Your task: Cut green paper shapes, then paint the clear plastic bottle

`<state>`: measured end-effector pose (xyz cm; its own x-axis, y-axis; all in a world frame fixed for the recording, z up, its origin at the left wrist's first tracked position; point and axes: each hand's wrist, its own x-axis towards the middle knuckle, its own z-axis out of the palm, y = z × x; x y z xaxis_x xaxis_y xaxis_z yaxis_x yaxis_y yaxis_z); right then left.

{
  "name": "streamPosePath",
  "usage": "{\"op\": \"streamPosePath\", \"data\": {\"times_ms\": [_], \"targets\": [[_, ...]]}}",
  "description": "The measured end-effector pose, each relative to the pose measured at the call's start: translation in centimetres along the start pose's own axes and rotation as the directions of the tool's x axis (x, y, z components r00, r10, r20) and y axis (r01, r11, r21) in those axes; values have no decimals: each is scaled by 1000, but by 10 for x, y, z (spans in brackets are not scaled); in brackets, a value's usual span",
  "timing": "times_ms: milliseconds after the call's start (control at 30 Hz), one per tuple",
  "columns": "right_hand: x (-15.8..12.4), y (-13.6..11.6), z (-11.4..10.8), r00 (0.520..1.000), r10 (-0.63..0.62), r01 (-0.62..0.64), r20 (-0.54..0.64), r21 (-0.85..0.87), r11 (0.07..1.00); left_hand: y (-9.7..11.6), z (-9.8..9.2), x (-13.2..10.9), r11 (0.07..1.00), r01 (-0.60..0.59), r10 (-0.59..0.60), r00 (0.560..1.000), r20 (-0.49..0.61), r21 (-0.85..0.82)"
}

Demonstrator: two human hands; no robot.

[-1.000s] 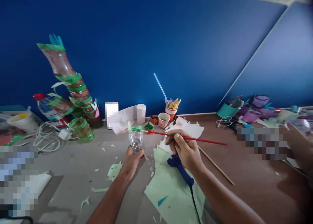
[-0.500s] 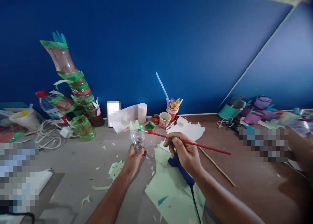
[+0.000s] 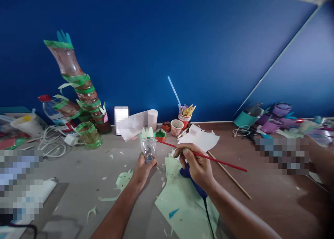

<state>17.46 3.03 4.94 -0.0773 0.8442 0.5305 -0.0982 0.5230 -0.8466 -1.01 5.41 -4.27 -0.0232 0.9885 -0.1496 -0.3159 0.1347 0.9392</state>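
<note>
My left hand is closed round the lower end of a small clear plastic bottle piece, which stands upright with pale green paper points at its top. Between the fingers of my right hand is a long red paintbrush, its bristle end at the bottle piece's upper rim. Whether the bristles touch the plastic is too small to tell. Just behind the brush sits a little pot of green paint. A dark blue glue gun lies under my right hand, partly covered by it.
Pale green paper sheets and a wooden stick lie on the table. A paper cup and a cup of wooden cutlery stand behind. At left rises a painted bottle tower. Another person's arm reaches in from the right.
The bottle piece has turned slightly in my left hand, and its paper points show more plainly. The red brush's handle end has dipped a little. Otherwise the view has shifted only slightly.
</note>
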Motion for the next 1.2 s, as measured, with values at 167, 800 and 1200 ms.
{"op": "streamPosePath", "data": {"times_ms": [167,800,1200], "targets": [[-1,3,0,1000,12,-11,17,-27,1000,-6,-3,3,999,-16,15,999,34,33],[-1,3,1,999,13,-7,37,-154,988,-2,0,1,1000,-15,15,1000,-9,27],[3,7,-6,1000,31,-29,6,-189,982,6,4,-3,997,9,-8,1000,7,-72]]}}
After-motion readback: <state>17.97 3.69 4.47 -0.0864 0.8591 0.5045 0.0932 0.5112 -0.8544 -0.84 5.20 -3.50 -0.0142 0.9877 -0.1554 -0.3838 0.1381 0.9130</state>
